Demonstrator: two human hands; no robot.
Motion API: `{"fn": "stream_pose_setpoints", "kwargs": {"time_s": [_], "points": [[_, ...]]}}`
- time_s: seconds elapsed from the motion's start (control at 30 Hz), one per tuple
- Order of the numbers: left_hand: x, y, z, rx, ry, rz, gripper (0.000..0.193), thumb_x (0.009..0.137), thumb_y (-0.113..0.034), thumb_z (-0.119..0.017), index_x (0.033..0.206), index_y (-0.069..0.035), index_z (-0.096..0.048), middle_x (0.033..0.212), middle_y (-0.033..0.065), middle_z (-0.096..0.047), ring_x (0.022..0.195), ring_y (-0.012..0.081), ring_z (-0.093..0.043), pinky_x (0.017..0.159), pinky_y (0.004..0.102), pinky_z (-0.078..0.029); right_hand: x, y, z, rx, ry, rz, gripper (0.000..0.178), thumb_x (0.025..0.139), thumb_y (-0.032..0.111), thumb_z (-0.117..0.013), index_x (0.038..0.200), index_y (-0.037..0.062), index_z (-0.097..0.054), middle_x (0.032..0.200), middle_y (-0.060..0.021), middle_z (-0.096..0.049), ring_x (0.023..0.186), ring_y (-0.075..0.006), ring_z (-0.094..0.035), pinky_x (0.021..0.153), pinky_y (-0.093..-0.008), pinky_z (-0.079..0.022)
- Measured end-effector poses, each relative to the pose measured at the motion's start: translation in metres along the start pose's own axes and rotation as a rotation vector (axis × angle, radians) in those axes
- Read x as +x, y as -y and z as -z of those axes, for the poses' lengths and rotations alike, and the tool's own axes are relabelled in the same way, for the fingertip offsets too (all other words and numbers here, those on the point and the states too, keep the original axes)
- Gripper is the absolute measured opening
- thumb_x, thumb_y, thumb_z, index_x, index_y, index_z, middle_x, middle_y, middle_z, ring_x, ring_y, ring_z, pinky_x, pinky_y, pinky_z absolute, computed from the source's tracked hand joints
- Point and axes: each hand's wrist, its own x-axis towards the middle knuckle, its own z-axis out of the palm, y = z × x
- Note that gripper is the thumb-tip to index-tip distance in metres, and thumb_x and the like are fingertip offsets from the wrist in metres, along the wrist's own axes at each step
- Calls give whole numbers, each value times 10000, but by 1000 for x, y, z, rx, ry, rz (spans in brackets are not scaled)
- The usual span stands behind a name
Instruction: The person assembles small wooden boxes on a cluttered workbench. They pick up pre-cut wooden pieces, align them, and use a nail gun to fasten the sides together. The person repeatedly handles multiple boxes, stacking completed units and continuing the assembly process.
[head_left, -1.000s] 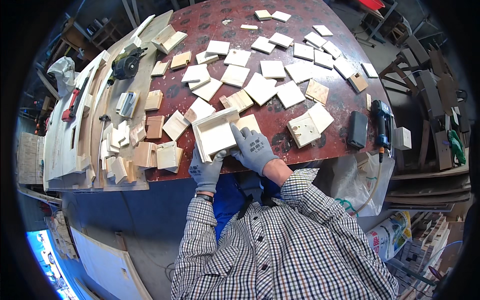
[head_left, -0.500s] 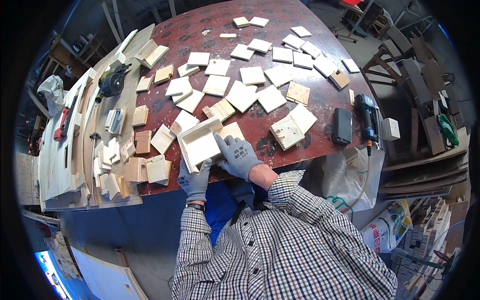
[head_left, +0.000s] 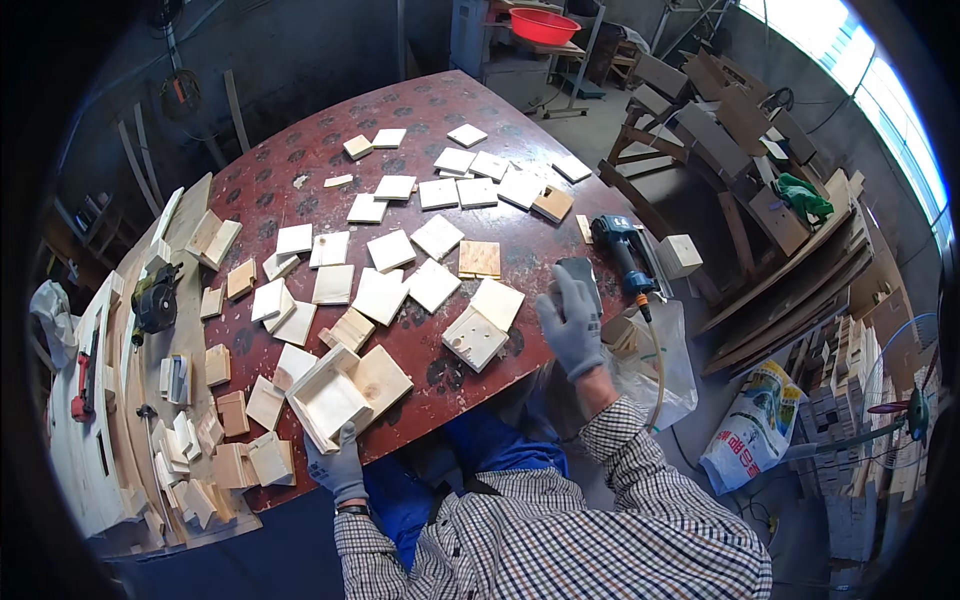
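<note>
My left hand (head_left: pixel 338 468), in a grey work glove, grips the lower edge of a small open wooden box (head_left: pixel 335 398) at the near edge of the table. The box is tilted, its inside facing up. A pale square wooden board (head_left: pixel 378 380) lies beside it. My right hand (head_left: pixel 572 328), also gloved, is raised over the table's right near corner with nothing visible in it, fingers apart. It partly covers a dark rectangular case (head_left: pixel 583 275). Just beyond stands a blue and black air nail gun (head_left: pixel 624 258) with a hose attached.
Several square wooden pieces (head_left: pixel 436 236) are scattered over the red table (head_left: pixel 300 150). On the left, a board holds offcuts, a tape-measure-like black tool (head_left: pixel 157 300) and a red tool (head_left: pixel 84 388). A plastic bag (head_left: pixel 665 375) hangs at the right edge; a wood stack (head_left: pixel 800 270) stands beyond.
My right hand has left the wooden box and moved right toward the nail gun. My left hand still holds the box. The view has swung to the right.
</note>
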Motion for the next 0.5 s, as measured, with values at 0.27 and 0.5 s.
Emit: {"fn": "stream_pose_setpoints", "kwargs": {"time_s": [0.27,0.5], "points": [[1,-7,-9,-12,2,-6,810,811,-554,-886,1338,8,-637,1191,197,-728,1061,389,-731,899,455,-583,97,-197,89,-699,321,-649,885,934,539,-679,1620,95,-341,1461,-219,-586,1343,-422,-589,1136,-574,-416],[0,9,-3,79,-9,-71,852,802,-586,-869,1383,-26,-594,1181,179,-710,1040,386,-729,868,456,-599,114,-190,58,-837,664,-708,813,874,414,-750,1529,58,-428,1521,-198,-587,1402,-356,-583,1140,-533,-432]]}}
